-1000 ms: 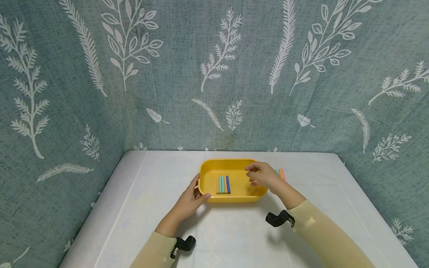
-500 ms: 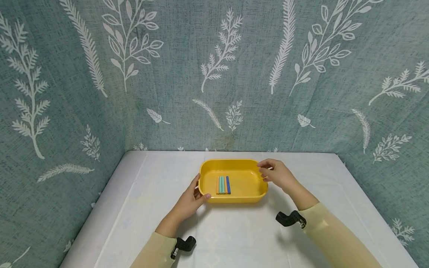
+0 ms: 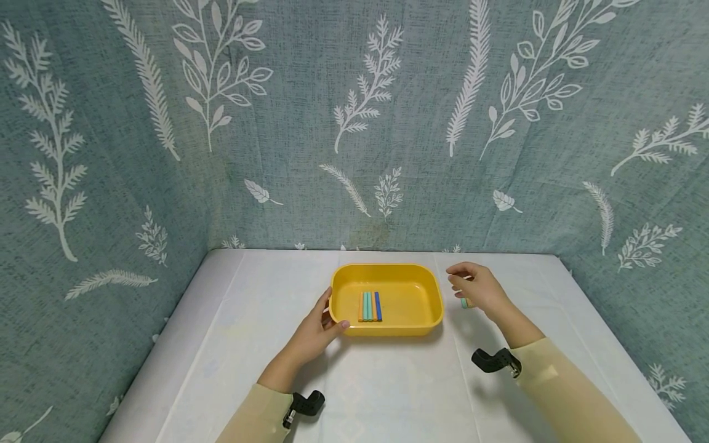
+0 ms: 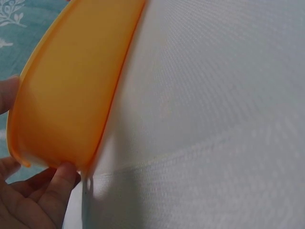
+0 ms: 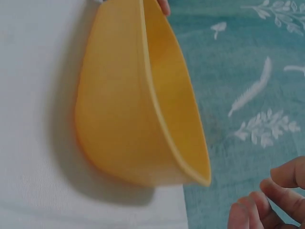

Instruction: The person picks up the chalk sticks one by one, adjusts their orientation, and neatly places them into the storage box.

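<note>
Five sticks [image 3: 369, 306], orange, green and blue, lie side by side on the floor of our yellow tray [image 3: 393, 330], left of its middle. Around the tray's left end, our left hand [image 3: 312, 333] grips the wall, thumb at the near rim. Past the right end, well apart from the lined-up row, more sticks [image 3: 464, 303] lie on the white table [image 3: 388, 394], partly hidden, so we cannot count them. Over them hangs our right hand [image 3: 480, 288], fingers loosely bent, with nothing visible in its grasp. We judge the step in hand to be reaching for another stick while steadying the tray; the next move seems to call for lowering the fingertips and pinching just one. Behind everything hangs leaf-patterned cloth [image 3: 310, 111].
</note>
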The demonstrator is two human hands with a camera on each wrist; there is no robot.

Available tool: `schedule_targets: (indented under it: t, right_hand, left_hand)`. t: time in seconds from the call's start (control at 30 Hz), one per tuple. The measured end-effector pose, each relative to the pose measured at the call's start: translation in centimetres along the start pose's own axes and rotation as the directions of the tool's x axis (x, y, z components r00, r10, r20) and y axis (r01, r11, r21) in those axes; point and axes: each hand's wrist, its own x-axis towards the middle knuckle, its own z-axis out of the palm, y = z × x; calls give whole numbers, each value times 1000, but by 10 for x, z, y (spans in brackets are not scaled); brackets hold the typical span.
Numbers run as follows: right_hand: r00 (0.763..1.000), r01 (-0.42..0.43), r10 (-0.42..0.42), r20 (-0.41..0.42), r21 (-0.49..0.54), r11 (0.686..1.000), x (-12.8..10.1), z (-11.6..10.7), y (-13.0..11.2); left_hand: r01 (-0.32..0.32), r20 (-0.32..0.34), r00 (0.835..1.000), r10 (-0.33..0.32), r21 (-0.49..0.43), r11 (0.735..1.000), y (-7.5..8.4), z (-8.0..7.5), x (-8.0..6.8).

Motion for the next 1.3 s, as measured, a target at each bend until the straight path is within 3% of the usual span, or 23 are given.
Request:
schedule_targets:
  t: [0.4, 0.7, 1.3]
  right_hand:
    - [997, -7, 5, -74, -28, 1000, 11, -15, 27]
    - [998, -20, 18, -61, -28, 999, 17, -23, 47]
    - [983, -183, 183, -7, -96, 978, 36, -29, 76]
  left_hand:
    - [4, -1, 1000, -4, 10, 1000, 0, 0, 0]
    - [8, -5, 1000, -8, 9, 1000, 0, -1, 0]
    - [7, 3, 1000, -7, 4, 1000, 0, -1, 1]
